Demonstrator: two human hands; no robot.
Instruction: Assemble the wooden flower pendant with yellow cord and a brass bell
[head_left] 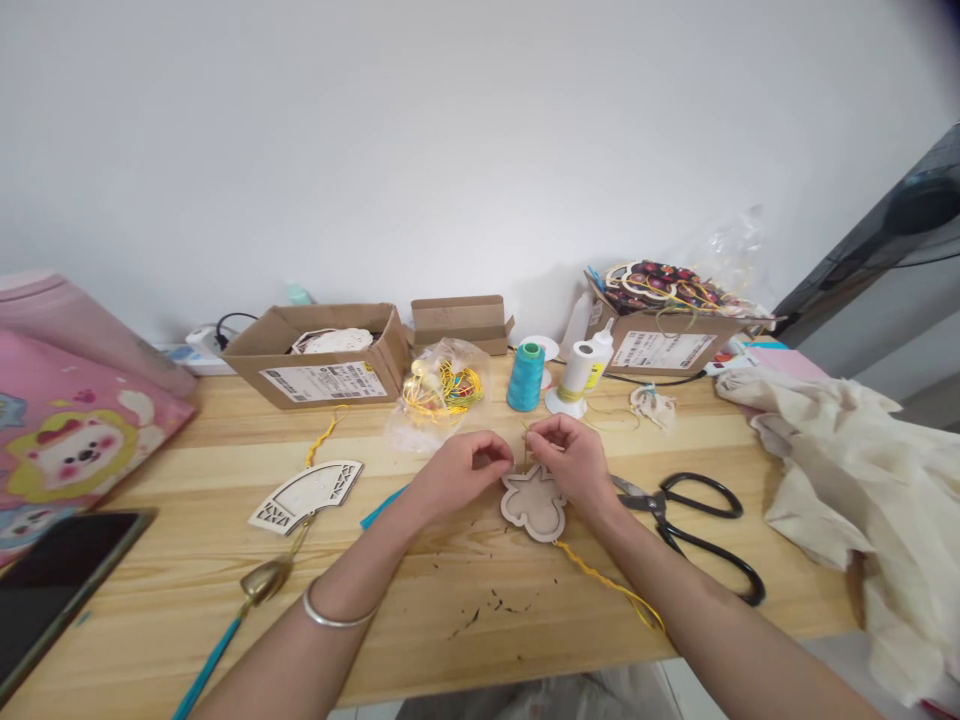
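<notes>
A flat wooden flower-shaped frame (534,505) lies on the table between my hands. From its lower edge a yellow braided cord (600,578) trails toward the front right. My right hand (570,455) is closed in a pinch on a thin yellow cord (526,440) rising from the frame's top edge. Just left of it, my left hand (469,470) has thumb and fingertips pressed together beside the frame; whatever is between them is too small to make out. Black-handled scissors (664,500) lie beside my right forearm, blades partly hidden by it.
A fan-shaped wooden piece (307,495) with a gold bead and teal tassel (210,665) lies left. Behind stand cardboard boxes (390,345), a bag of yellow cords (446,385), a teal thread spool (526,378) and a white spool (577,370). Cream cloth (832,450) covers the right; a phone (64,580) lies left.
</notes>
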